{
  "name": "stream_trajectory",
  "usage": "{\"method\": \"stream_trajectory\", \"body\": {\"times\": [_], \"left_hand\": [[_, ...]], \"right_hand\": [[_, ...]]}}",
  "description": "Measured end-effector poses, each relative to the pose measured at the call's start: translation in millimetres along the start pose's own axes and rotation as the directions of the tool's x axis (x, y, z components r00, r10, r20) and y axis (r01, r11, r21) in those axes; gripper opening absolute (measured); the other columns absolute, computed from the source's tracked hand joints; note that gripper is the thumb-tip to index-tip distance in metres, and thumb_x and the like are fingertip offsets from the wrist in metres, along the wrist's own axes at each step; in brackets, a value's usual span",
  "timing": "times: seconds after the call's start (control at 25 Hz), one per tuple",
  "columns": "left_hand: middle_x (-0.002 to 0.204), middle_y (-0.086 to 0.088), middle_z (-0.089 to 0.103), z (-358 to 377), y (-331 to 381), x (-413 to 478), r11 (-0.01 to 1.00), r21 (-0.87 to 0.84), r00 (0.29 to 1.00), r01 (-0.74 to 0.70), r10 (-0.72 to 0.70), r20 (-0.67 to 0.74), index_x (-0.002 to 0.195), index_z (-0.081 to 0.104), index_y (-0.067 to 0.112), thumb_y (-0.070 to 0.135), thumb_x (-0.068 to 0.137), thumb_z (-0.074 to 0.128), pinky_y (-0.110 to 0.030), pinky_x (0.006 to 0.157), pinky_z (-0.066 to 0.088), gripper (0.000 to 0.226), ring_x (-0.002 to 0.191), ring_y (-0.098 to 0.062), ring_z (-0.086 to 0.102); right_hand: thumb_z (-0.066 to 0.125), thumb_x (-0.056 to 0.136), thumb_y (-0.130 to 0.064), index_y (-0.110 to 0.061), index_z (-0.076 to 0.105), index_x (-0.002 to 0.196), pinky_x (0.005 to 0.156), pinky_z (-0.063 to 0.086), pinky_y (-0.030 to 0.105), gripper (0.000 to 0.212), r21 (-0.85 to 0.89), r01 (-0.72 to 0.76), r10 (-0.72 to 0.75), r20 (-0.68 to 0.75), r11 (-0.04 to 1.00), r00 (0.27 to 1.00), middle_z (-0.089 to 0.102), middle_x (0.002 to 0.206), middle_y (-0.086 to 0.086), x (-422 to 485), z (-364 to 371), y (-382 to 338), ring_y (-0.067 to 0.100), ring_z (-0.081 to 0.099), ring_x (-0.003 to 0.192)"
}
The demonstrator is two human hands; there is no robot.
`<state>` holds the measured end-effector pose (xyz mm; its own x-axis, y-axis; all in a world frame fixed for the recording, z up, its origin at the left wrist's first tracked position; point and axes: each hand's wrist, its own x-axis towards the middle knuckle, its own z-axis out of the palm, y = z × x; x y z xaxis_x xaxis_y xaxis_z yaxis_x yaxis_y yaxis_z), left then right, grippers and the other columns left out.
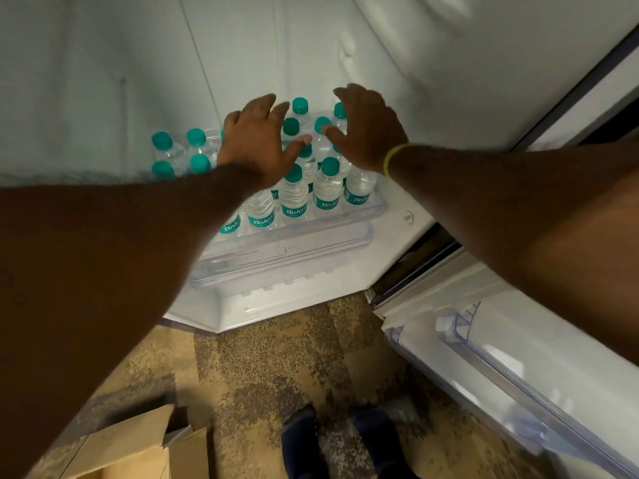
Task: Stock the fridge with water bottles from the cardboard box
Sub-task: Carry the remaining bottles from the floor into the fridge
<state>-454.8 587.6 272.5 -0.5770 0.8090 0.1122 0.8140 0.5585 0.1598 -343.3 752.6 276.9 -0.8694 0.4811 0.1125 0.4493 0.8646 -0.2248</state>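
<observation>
Several small clear water bottles (294,195) with teal caps and teal labels stand upright on a clear fridge shelf (377,209). A further group of bottles (179,152) stands to the left, partly behind my left forearm. My left hand (257,140) hovers over the bottle caps with its fingers spread and nothing in it. My right hand (368,127), with a yellow band on the wrist, hovers beside it, fingers also apart and empty. A cardboard box (138,447) sits on the floor at the lower left; what is inside it is hidden.
The open fridge door (484,350) with clear door racks stands at the right. A clear drawer (283,257) sits below the bottle shelf. Speckled brown floor lies in front, and my two dark shoes (345,444) are at the bottom.
</observation>
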Motion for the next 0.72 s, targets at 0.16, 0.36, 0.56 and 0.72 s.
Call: {"method": "stream_trajectory", "body": {"times": [0.16,0.36,0.56,0.72], "left_hand": [[0.162,-0.01,0.017,-12,4,-46,0.995,0.101,0.998,-0.005,-0.001,0.06,0.153,0.025,0.019,0.069,0.093,0.023,-0.053,0.119,0.012,0.078,0.149,-0.029,0.014],[0.164,-0.007,0.007,-19,17,-118,0.983,0.173,0.987,0.06,-0.084,0.134,0.156,0.014,0.023,0.075,0.088,0.014,-0.052,0.12,0.006,0.085,0.151,-0.026,0.006],[0.164,-0.006,0.0,-34,39,-211,0.961,0.226,0.951,0.158,-0.21,0.229,0.156,0.008,0.024,0.081,0.084,0.01,-0.052,0.12,0.005,0.092,0.151,-0.025,-0.001],[0.163,-0.005,-0.01,-67,64,-270,0.964,0.193,0.934,0.183,-0.232,0.272,0.156,0.001,0.025,0.083,0.083,0.006,-0.051,0.12,0.001,0.093,0.15,-0.023,-0.008]], "right_hand": [[0.051,0.093,-0.051,-0.015,0.028,0.153,0.118,0.025,0.047,0.073,-0.049,0.059,-0.057,0.041,0.997,0.998,0.023,0.16,0.013,-43,-7,-20,0.031,0.022,0.147],[0.053,0.093,-0.05,-0.015,0.03,0.152,0.12,0.019,0.048,0.072,-0.009,0.12,-0.119,0.069,0.993,0.99,0.024,0.16,0.014,-108,-9,-39,0.033,0.021,0.148],[0.051,0.093,-0.054,-0.017,0.027,0.153,0.121,0.013,0.046,0.075,0.002,0.153,-0.151,0.15,0.988,0.977,0.019,0.161,0.013,-192,-22,-40,0.032,0.016,0.149],[0.039,0.095,-0.061,-0.024,0.012,0.156,0.122,0.001,0.041,0.076,-0.026,0.153,-0.14,0.273,0.988,0.952,0.002,0.165,0.006,-249,-49,-47,0.026,0.002,0.151]]}}
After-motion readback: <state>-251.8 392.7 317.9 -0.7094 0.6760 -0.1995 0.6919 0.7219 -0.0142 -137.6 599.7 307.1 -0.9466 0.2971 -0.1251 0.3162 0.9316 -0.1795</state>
